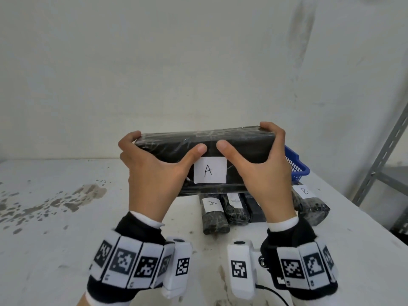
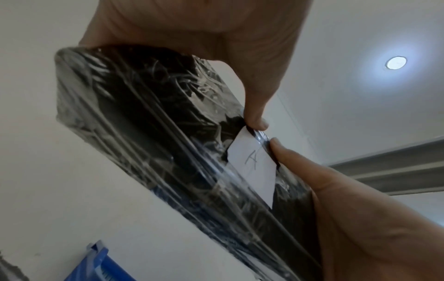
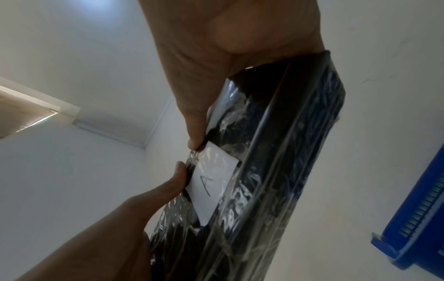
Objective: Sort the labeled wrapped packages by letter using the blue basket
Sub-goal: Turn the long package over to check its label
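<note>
A long black package wrapped in clear film [image 1: 240,149] [image 2: 149,133] [image 3: 283,155], with a white label marked A [image 1: 209,170], is held up above the table. My left hand [image 1: 152,166] grips its left end, thumb on the near face, fingers over the top. My right hand [image 1: 265,164] grips the right end the same way. Below it lie more wrapped packages: a small one labeled A [image 1: 213,215], one with an unreadable label [image 1: 236,208], and one labeled B [image 1: 311,202]. The blue basket [image 1: 297,166] [image 3: 415,224] [image 2: 96,266] stands behind, partly hidden by the held package.
The white table [image 1: 66,217] has dark stains on its left part. Its right edge runs diagonally at the right. A grey metal shelf frame [image 1: 384,155] stands beyond that edge. A white wall [image 1: 154,74] rises behind the table.
</note>
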A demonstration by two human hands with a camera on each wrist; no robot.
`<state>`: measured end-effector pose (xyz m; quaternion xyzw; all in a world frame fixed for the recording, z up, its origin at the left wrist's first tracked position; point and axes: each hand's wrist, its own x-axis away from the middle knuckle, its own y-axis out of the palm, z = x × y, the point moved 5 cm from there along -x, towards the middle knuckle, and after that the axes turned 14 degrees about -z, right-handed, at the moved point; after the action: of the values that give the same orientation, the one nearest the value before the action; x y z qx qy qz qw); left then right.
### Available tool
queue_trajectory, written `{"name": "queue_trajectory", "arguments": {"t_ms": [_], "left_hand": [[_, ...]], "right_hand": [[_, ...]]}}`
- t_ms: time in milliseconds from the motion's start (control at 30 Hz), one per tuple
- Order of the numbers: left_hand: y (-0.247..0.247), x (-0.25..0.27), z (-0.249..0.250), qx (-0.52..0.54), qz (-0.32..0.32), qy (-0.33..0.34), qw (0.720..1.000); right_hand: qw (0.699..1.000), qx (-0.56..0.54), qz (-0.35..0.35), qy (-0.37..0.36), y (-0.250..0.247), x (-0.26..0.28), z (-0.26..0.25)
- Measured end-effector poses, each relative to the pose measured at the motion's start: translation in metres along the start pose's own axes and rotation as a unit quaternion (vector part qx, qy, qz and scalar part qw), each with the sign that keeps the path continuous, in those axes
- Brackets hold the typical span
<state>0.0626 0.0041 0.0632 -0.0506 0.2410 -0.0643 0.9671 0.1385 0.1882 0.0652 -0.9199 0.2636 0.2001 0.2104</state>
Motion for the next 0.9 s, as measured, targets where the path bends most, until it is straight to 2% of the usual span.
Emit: {"name": "queue_trajectory", "arguments": {"t_ms": [233, 367, 500, 667, 733, 833, 900], "left_hand": [[-0.002, 0.0, -0.003, -0.015, -0.002, -0.01, 1.0], [-0.008, -0.003, -0.006, -0.003, -0.008, 0.014, 1.0], [-0.015, -0.007, -0.002, -0.019, -0.051, 0.039, 0.998], [-0.016, -0.012, -0.004, 0.032, -0.128, 0.022, 0.991], [-0.015, -0.013, -0.007, 0.039, -0.158, 0.015, 0.986], [-0.018, -0.014, -0.007, 0.098, -0.154, -0.004, 0.983], [-0.023, -0.017, 0.001, 0.109, -0.14, 0.018, 0.984]], "right_hand": [[1.0, -0.009, -0.013, 0.01, -0.006, -0.003, 0.001], [0.999, -0.036, -0.022, 0.018, -0.009, -0.004, 0.004], [0.997, -0.072, -0.013, 0.035, -0.017, -0.006, 0.012], [0.981, -0.17, 0.037, 0.082, -0.021, -0.007, 0.029], [0.978, -0.182, 0.036, 0.097, -0.019, -0.007, 0.032], [0.977, -0.168, 0.005, 0.128, -0.015, -0.008, 0.032], [0.987, -0.083, -0.017, 0.133, -0.018, -0.013, 0.029]]}}
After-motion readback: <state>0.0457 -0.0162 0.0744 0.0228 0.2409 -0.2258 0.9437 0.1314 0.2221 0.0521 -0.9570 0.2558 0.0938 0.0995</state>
